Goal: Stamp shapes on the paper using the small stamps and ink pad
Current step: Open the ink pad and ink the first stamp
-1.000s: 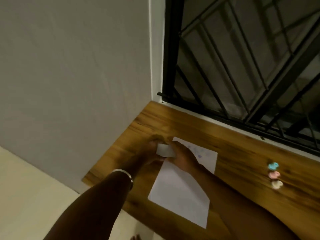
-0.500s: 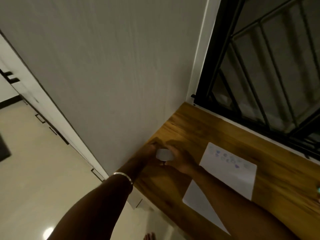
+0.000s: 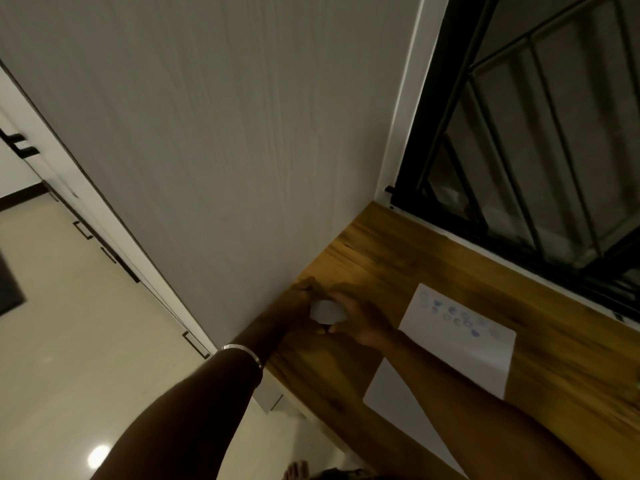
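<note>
1. Ink pad (image 3: 327,311): white case near the table's (image 3: 433,268) left edge; our left hand (image 3: 294,304) and right hand (image 3: 363,320) have their fingers clamped on it.
2. Paper (image 3: 460,344): well apart, toward the right; right hand nearer.

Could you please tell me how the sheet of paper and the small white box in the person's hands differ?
The paper lies flat on the wooden desk; the box is gripped between the left hand and right hand. The paper is far larger and carries bluish prints; the box looks plain. Both are white.
</note>
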`<state>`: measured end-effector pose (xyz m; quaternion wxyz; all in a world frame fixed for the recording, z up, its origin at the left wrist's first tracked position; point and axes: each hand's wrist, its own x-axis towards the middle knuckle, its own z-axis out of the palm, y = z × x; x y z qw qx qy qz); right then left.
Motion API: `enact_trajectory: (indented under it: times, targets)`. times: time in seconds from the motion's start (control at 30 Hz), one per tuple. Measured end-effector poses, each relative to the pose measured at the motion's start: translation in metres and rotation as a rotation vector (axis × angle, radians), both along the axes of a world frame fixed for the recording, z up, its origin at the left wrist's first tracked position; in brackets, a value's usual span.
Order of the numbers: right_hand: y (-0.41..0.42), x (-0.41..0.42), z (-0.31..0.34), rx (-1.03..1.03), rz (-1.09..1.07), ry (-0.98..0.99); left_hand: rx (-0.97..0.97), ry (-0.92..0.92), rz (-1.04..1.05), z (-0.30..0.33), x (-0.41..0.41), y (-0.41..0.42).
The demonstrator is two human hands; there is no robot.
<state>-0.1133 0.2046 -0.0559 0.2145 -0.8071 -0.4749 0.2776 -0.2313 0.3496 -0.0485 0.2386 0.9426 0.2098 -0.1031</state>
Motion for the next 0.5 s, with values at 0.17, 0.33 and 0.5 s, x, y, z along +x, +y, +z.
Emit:
enact_trajectory:
  times: [0.17,0.33,0.5]
  targets:
    - [-0.002,0.004,0.000,0.021,0.034,0.003,-0.010,-0.011,0.006,0.003,-0.001,-0.003]
    - [-0.004,0.007,0.002,0.049,0.078,0.003,-0.036,-0.039,0.007,0.004,-0.003,-0.001]
    - [-0.005,0.011,0.009,0.104,0.062,-0.016,-0.105,-0.049,0.059,0.009,-0.004,0.004]
